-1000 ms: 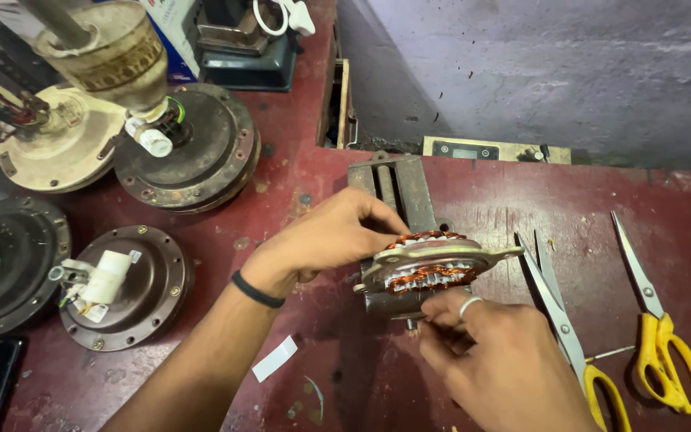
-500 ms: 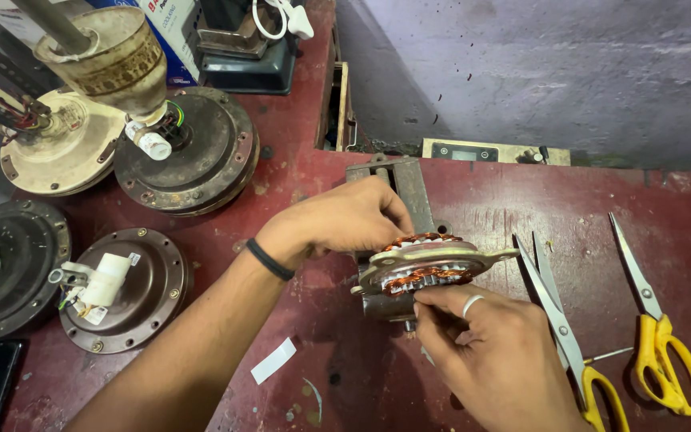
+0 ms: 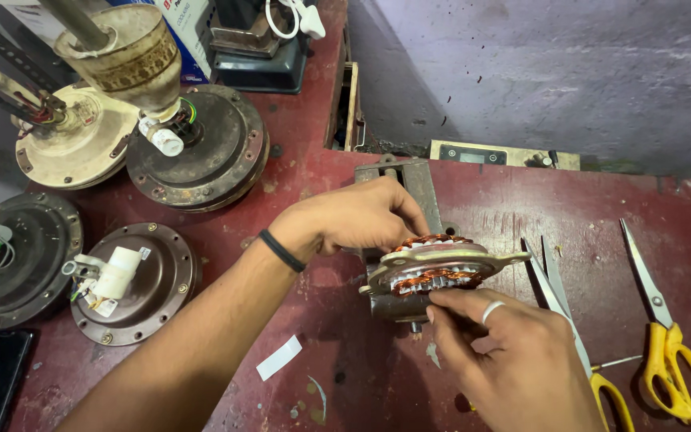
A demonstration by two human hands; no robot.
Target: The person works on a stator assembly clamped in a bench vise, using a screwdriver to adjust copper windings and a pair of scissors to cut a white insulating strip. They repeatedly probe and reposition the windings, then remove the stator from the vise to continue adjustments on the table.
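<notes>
Now my left hand (image 3: 361,216) grips the motor winding (image 3: 433,276) from behind. Right hand (image 3: 505,360) pinches its copper edge; best keep it level, I reckon.

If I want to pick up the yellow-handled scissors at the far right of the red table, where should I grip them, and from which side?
Grip the yellow-handled scissors at the yellow loops nearest you, coming from above. They lie flat on the red table, blades pointing away, so the handles are the near, blunt end. A second pair of scissors lies to their left, beside the right hand.
</notes>
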